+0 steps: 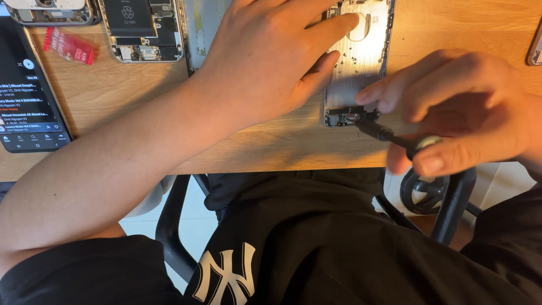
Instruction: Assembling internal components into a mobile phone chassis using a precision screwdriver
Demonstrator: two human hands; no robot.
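Silver phone shell (pixel 361 62) — one — under flat left hand (pixel 271 56); right hand (pixel 457 107) grip closed on one screwdriver (pixel 384 134).

Bare table (pixel 271 144) is lying open between the hands; an opened phone (pixel 144 28) and a tablet (pixel 28 90) are crowding the left.

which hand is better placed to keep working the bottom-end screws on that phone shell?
Right hand, probably: it holds the screwdriver with the tip at the bottom end of the phone shell. The left hand lies flat on the shell, pinning it to the wooden desk.
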